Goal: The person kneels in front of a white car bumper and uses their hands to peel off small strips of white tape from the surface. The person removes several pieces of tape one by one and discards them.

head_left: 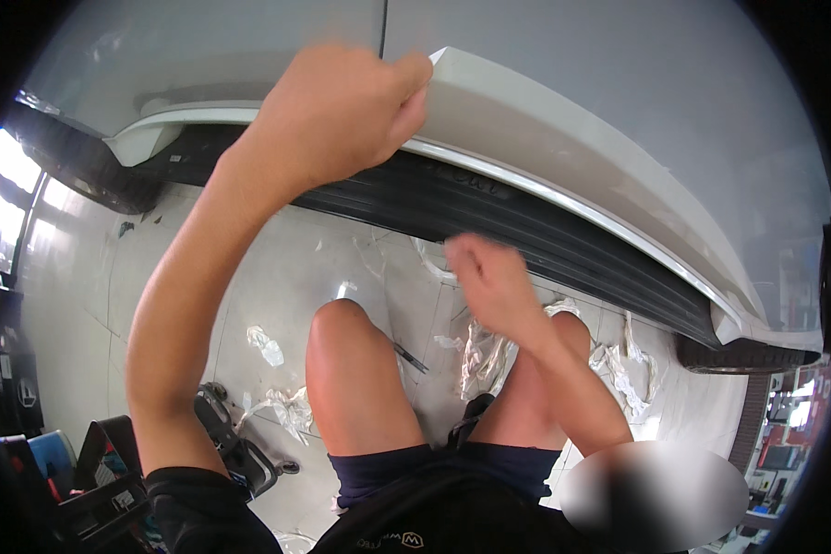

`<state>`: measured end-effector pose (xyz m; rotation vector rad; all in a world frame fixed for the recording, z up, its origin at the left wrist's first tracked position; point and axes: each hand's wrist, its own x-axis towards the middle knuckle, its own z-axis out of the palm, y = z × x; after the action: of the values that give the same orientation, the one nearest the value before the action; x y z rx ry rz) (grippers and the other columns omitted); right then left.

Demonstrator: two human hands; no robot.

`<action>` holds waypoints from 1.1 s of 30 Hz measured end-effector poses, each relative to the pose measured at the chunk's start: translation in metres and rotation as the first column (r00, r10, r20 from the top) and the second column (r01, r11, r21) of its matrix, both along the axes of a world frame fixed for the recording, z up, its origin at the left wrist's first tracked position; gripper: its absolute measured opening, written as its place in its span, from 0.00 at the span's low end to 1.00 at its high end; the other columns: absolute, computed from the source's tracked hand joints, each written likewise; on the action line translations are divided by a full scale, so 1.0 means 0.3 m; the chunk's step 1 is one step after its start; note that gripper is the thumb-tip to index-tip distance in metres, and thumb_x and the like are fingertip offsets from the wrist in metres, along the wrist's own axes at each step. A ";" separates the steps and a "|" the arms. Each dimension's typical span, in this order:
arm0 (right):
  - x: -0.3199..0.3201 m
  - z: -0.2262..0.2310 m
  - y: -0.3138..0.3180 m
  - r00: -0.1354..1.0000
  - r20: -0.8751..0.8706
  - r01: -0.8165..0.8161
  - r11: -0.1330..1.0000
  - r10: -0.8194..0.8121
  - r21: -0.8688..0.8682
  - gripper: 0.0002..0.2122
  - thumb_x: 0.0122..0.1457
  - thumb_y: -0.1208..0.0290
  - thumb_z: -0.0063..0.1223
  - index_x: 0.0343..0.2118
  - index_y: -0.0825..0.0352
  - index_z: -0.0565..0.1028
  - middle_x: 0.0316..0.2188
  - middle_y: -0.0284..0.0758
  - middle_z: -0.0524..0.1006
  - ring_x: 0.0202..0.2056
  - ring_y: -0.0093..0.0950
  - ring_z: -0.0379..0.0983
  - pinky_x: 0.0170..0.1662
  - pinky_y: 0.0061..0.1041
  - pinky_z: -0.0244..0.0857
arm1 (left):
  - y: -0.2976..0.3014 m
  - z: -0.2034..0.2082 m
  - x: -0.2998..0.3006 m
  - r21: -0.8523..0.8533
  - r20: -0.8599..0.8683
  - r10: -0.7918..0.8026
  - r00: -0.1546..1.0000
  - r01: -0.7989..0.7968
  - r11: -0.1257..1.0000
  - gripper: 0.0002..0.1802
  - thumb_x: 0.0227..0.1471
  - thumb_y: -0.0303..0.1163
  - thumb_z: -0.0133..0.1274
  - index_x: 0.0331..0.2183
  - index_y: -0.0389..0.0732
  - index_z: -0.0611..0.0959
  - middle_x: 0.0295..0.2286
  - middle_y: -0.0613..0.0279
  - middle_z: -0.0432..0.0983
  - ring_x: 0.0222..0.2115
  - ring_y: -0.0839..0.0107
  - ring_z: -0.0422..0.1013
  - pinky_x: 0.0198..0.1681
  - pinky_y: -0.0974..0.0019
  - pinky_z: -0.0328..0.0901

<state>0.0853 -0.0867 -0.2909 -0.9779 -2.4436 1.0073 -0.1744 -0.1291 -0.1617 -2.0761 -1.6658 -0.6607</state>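
Note:
My left hand (346, 115) is raised in a closed fist against the lower side of a grey vehicle (572, 46). Its thumb side meets the upper corner of a pale strip (563, 115) that runs along the lower door. What its fingers grip is hidden. Lower and to the right, my right hand (494, 282) hovers in front of the black ribbed side step (582, 226), above my knee. Its fingers are curled and slightly blurred, and I cannot make out anything in them.
Crumpled whitish film (485, 360) lies on the tiled floor (175, 277) between and around my legs. A thin dark tool (409, 357) rests there too. At the lower left stand a black wheeled base (240, 452) and an open dark box (106, 462). A tyre (92, 166) is at the far left.

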 end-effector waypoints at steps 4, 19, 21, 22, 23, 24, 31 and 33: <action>-0.178 0.388 0.033 0.921 -0.359 0.097 0.982 -0.151 -0.163 0.28 0.73 0.47 0.47 0.42 0.76 0.82 0.34 0.37 0.83 0.22 0.22 0.75 0.25 0.21 0.67 | -0.024 -0.008 0.022 0.116 0.047 0.086 0.995 -0.091 0.989 0.09 0.58 0.32 0.58 0.29 0.39 0.78 0.18 0.49 0.74 0.21 0.43 0.72 0.26 0.48 0.64; -0.448 0.366 0.075 0.778 -0.582 0.221 0.971 -0.235 -0.097 0.26 0.70 0.58 0.52 0.19 0.74 0.80 0.13 0.36 0.76 0.17 0.25 0.77 0.25 0.29 0.69 | -0.246 -0.237 0.002 -0.014 0.964 0.022 0.263 -0.031 0.999 0.18 0.67 0.40 0.56 0.28 0.39 0.81 0.18 0.62 0.76 0.18 0.75 0.72 0.23 0.65 0.64; -0.435 0.332 0.114 0.781 -0.610 0.193 0.981 -0.133 0.033 0.26 0.70 0.58 0.51 0.18 0.74 0.78 0.12 0.34 0.73 0.16 0.23 0.72 0.24 0.28 0.65 | -0.209 -0.153 0.005 -0.033 0.987 0.025 0.159 0.049 0.998 0.25 0.70 0.52 0.49 0.31 0.41 0.81 0.23 0.66 0.78 0.23 0.75 0.74 0.29 0.68 0.66; -0.418 0.320 0.135 0.783 -0.615 0.189 0.977 -0.092 0.094 0.26 0.70 0.58 0.51 0.17 0.73 0.77 0.12 0.33 0.72 0.16 0.22 0.69 0.23 0.28 0.62 | -0.159 -0.126 0.041 -0.022 0.998 0.017 0.067 0.083 0.996 0.27 0.70 0.55 0.48 0.32 0.40 0.81 0.24 0.66 0.78 0.25 0.75 0.75 0.31 0.69 0.67; -0.410 0.320 0.137 0.786 -0.615 0.169 0.978 -0.060 0.121 0.26 0.70 0.59 0.51 0.16 0.73 0.76 0.12 0.32 0.70 0.16 0.21 0.66 0.23 0.28 0.61 | -0.120 -0.101 0.064 -0.071 0.997 0.067 0.031 0.140 0.988 0.28 0.70 0.57 0.47 0.33 0.41 0.82 0.27 0.65 0.78 0.28 0.74 0.76 0.34 0.68 0.67; -0.400 0.320 0.135 0.789 -0.613 0.150 0.978 -0.029 0.147 0.27 0.70 0.59 0.51 0.16 0.73 0.75 0.12 0.31 0.69 0.17 0.21 0.64 0.23 0.28 0.59 | -0.086 -0.080 0.082 -0.116 0.993 0.119 -0.004 0.200 0.973 0.30 0.70 0.59 0.47 0.33 0.41 0.82 0.29 0.65 0.79 0.31 0.74 0.76 0.37 0.68 0.68; -0.374 0.315 0.116 0.819 -0.573 0.027 0.997 0.018 0.069 0.27 0.72 0.60 0.50 0.15 0.73 0.72 0.13 0.29 0.69 0.20 0.20 0.62 0.25 0.26 0.59 | 0.031 -0.159 0.127 0.088 0.909 0.009 -0.416 0.213 0.973 0.29 0.66 0.60 0.54 0.33 0.41 0.85 0.28 0.65 0.79 0.29 0.73 0.74 0.38 0.67 0.69; -0.369 0.304 0.096 0.771 -0.637 -0.032 0.997 -0.019 -0.069 0.23 0.71 0.63 0.50 0.20 0.76 0.77 0.15 0.36 0.75 0.20 0.22 0.70 0.28 0.28 0.67 | 0.031 -0.157 0.142 0.110 0.900 -0.021 -0.436 0.179 0.978 0.26 0.65 0.56 0.57 0.32 0.41 0.85 0.27 0.65 0.78 0.28 0.73 0.73 0.37 0.67 0.68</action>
<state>-0.0253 -0.0579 -0.1998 -0.5144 -1.8435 1.2002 -0.1317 -0.1197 -0.2087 -1.1889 -1.9369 -3.3924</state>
